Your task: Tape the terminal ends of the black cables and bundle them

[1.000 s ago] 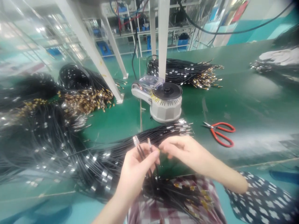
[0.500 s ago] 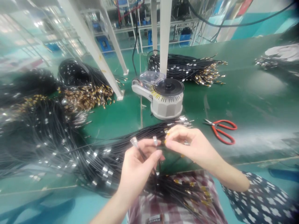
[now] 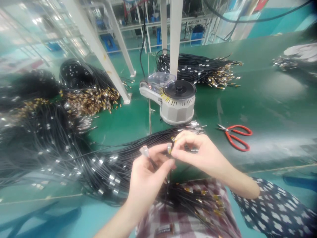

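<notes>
My left hand (image 3: 146, 180) is closed round thin black cables whose silver-tipped ends (image 3: 144, 151) stick up between its fingers. My right hand (image 3: 198, 152) pinches a small silver and gold connector end (image 3: 169, 147) right beside the left thumb. Both hands are held just above a long bundle of black cables (image 3: 116, 158) that lies across the green table (image 3: 267, 99). More black cables with gold ends (image 3: 198, 201) lie over my lap below the hands.
A grey round tape dispenser (image 3: 176, 102) stands behind the hands. Red-handled scissors (image 3: 236, 136) lie to the right. Coils of black cables with gold connectors (image 3: 91, 99) fill the left, another coil (image 3: 198, 69) lies at the back. White frame posts (image 3: 174, 36) rise from the table.
My right hand has moved left and closer to the left hand, bringing its pinched connector up against the cable ends. The view has shifted slightly downward.
</notes>
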Tool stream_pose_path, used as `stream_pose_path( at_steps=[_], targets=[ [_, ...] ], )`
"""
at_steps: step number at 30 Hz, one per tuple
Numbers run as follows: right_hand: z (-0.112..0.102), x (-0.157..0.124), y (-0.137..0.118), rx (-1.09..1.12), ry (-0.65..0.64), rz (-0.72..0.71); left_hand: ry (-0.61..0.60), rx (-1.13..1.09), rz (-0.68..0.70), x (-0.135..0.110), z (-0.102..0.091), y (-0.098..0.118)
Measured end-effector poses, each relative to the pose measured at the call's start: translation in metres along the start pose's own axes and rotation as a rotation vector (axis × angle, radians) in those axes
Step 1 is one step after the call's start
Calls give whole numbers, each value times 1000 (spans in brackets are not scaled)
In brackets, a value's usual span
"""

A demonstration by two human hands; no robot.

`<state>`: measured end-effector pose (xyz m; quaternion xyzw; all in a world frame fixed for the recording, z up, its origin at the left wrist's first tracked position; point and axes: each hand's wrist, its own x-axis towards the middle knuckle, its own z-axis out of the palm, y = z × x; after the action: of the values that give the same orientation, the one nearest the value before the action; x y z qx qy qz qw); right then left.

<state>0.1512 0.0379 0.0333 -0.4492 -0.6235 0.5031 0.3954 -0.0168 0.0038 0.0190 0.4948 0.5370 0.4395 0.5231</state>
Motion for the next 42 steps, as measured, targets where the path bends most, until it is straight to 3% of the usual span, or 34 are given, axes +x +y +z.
stream_pose_path(
  at_steps=[17, 24, 42],
  targets=[
    [3, 1, -1, -66, 30, 9, 10, -6, -26, -2, 1, 2],
    [7, -1, -1, -79, 24, -6, 28, -151, -75, 3, 5, 4],
    [4, -3, 3, -79, 49, -46, -73, -300, -219, 8, -2, -1]
  ],
)
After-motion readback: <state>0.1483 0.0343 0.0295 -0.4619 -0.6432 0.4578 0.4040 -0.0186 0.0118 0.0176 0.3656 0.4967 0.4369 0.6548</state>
